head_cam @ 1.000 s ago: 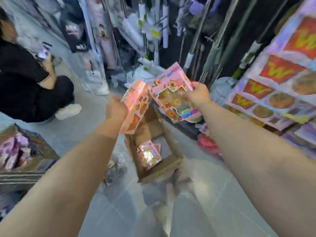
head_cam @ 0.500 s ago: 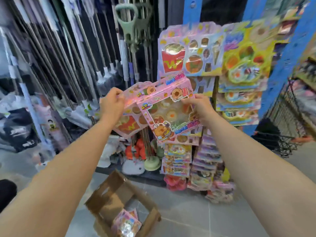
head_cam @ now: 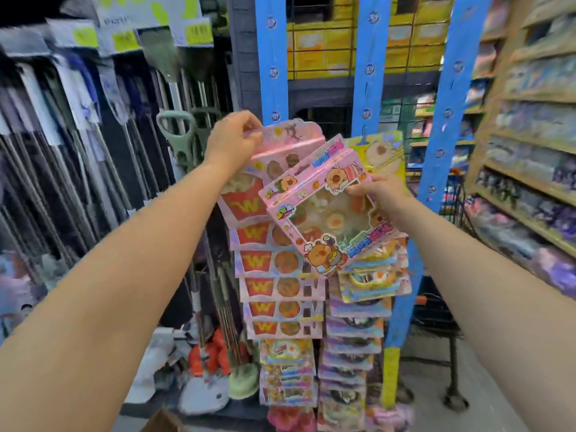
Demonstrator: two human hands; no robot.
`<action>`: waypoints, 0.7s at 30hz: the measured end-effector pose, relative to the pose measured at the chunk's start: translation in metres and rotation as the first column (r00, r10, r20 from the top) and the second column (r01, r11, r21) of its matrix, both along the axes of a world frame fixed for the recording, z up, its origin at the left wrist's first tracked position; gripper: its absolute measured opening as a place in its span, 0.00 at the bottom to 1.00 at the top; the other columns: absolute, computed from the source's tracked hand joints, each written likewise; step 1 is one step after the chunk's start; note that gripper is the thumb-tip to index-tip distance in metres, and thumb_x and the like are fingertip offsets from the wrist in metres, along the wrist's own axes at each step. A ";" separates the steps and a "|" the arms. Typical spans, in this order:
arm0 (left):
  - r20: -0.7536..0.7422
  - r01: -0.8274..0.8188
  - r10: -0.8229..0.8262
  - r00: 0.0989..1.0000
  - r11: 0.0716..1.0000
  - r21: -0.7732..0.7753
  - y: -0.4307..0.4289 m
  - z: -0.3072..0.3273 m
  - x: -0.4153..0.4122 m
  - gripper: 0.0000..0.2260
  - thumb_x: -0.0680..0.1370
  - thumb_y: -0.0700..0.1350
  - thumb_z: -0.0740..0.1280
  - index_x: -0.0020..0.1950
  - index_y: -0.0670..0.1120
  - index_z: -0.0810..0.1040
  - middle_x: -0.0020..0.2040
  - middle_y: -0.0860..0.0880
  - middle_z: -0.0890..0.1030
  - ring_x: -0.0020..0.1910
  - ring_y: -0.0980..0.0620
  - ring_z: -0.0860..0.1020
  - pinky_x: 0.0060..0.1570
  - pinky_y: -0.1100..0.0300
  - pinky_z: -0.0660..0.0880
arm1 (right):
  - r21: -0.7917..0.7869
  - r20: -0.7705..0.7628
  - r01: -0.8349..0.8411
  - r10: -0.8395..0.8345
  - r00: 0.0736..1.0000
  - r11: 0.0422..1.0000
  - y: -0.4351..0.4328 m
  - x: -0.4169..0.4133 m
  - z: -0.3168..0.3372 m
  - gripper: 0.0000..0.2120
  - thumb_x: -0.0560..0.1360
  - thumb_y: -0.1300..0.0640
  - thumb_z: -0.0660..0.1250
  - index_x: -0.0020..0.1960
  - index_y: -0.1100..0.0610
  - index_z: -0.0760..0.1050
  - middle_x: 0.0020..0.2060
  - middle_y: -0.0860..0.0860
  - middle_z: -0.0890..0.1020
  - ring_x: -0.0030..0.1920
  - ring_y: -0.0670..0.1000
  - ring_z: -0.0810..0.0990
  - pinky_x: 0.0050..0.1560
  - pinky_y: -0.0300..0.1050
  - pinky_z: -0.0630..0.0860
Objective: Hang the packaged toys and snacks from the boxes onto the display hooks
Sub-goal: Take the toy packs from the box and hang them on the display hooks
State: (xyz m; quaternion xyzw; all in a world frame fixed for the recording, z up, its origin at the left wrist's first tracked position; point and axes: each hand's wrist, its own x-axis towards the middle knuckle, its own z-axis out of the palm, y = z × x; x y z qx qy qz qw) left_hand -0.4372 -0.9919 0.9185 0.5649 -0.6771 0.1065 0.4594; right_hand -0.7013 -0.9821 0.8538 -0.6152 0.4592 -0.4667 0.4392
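My left hand pinches the top edge of a pink fries toy pack held up against the top of the hanging column. My right hand grips the right side of a pink capybara food toy box, tilted, in front of the display. Below hangs a column of fries toy packs and beside it a column of yellow and purple toy packs. The hooks themselves are hidden behind the packs.
Blue upright posts frame the rack. Mops and brooms hang on the left. Shelves of goods run along the right. A cardboard box corner shows at the bottom, and a cart wheel stands right of the rack.
My view has swung up from the box on the floor to the display. Both hands have raised their packs to the top of the hanging columns.
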 end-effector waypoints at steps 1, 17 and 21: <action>0.021 -0.008 0.008 1.000 1.000 0.002 -0.007 0.010 -0.005 0.07 0.74 0.41 0.64 0.49 0.42 0.79 0.51 0.43 0.81 0.53 0.45 0.77 0.51 0.59 0.70 | 0.002 -0.032 0.020 -0.020 0.999 1.000 -0.004 -0.003 0.005 0.08 0.66 0.59 0.74 0.34 0.58 0.75 0.29 0.48 0.80 0.33 0.50 0.74 0.33 0.40 0.70; -0.110 -0.030 0.038 0.993 0.997 0.074 -0.063 0.078 -0.024 0.05 0.74 0.42 0.64 0.48 0.49 0.77 0.52 0.48 0.79 0.50 0.48 0.76 0.56 0.52 0.73 | 0.032 -0.277 0.113 -0.099 0.956 0.993 -0.047 0.019 0.080 0.21 0.63 0.50 0.76 0.52 0.60 0.77 0.51 0.56 0.81 0.51 0.58 0.81 0.56 0.56 0.77; -0.167 0.009 0.005 0.986 0.996 0.084 -0.067 0.081 -0.021 0.07 0.71 0.41 0.65 0.40 0.54 0.71 0.47 0.48 0.80 0.39 0.47 0.76 0.50 0.49 0.76 | 0.052 -0.263 0.132 -0.114 0.958 0.990 -0.053 0.018 0.082 0.24 0.64 0.50 0.76 0.56 0.60 0.77 0.52 0.56 0.80 0.51 0.58 0.80 0.53 0.52 0.77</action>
